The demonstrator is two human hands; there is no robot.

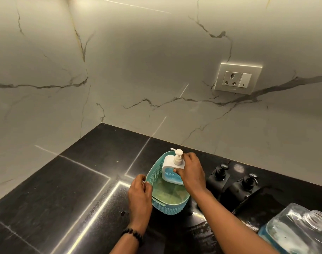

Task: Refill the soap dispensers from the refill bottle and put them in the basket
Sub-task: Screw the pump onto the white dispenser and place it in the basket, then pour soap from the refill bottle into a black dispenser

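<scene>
Now: right hand (190, 171) grips white dispenser (172, 169) of blue soap inside teal basket (167, 202) | left hand (140, 193) grips basket's rim | clear refill bottle (295, 228) part-full, blue liquid.

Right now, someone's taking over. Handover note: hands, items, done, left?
Left hand: holding the basket rim.
Right hand: gripping the white dispenser, which is at the basket's far end.
Two black dispensers stand on the counter, right of the basket.
Refill bottle: near right, uncapped, some blue soap left.
Done: white one nearly placed.
Left: the black pair; fill levels unreadable.
</scene>
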